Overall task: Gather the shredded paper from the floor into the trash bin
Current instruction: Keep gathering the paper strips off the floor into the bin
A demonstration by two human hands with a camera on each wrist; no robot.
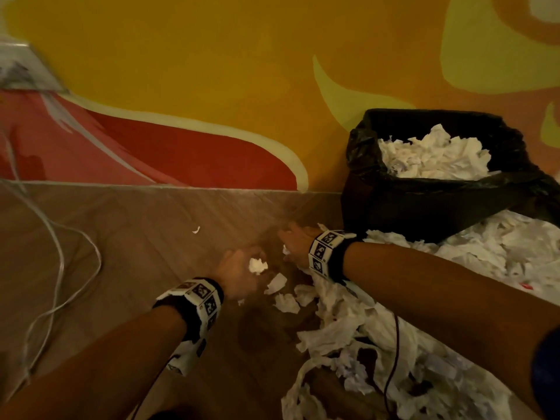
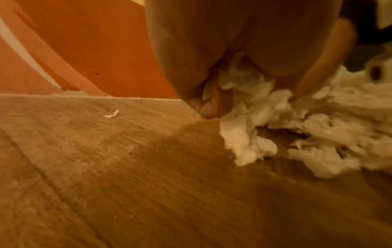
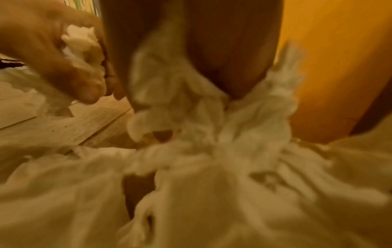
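The shredded paper [image 1: 378,344] is lying in a big white heap across the wooden floor [image 1: 145,268] on the right, running from the near edge up to the foot of the trash bin [image 1: 424,189], and a few loose scraps are sitting just left of the heap. I'm curling my left hand [image 1: 239,272] around a small wad of paper [image 1: 257,265], fingers and thumb closing on it, with more paper hanging from my palm in the left wrist view. My right hand [image 1: 298,244] is reaching in just right of it, low over the far tip of the heap, and in the right wrist view paper is bunching under my palm, though the blur is keeping me from telling whether those fingers are gripping it or just pressing. The bin, lined with a black bag, is standing far right against the wall [image 1: 212,71] and is already holding a mound of paper. One lone scrap [image 1: 196,229] is lying further left near the wall, and white cables [image 1: 57,253] are looping over the floor at far left.
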